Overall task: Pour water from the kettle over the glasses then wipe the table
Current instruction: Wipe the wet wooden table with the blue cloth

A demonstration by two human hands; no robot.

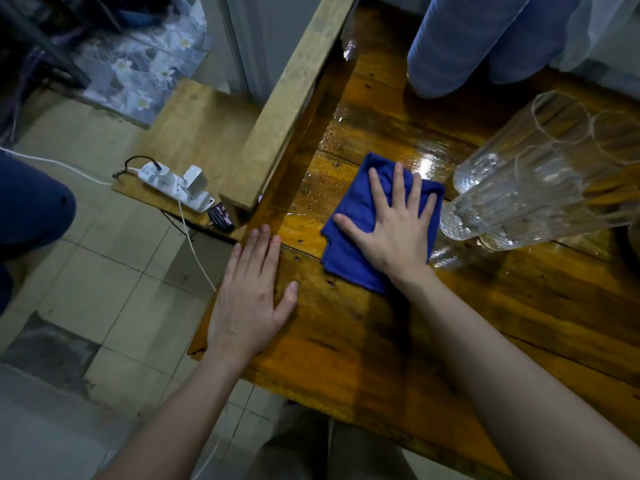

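Varnished brown plank bench noted, lit from above, its boards running from the near edge toward the far side. A film of water is seen over the far and middle boards, glossy and rippled, with a bright glare spot beside the cloth; the near boards look duller. A folded blue cloth is laid flat on the wet middle of the bench. The right grip, a bare hand, is spread palm-down on the cloth with straight fingers, pressing it, nothing clenched. The left grip, also bare, is laid flat and released on the bench's left edge, fingers straight, apart from the cloth. A cluster of tall clear ribbed glasses is stood upright on the wet boards to the right of the cloth, the nearest base just beside the cloth's edge; droplets are visible in the bases. A pale unfinished wooden beam is set along the bench's left side. Beyond it, a low light wooden board carries a white power strip with plugs, and a white cable is trailed from it over the beige tiled floor. A flower-patterned sheet is seen at the far left. Blue-clad knees are placed at the bench's far edge; a dark blue clothed leg is recorded at the left margin.
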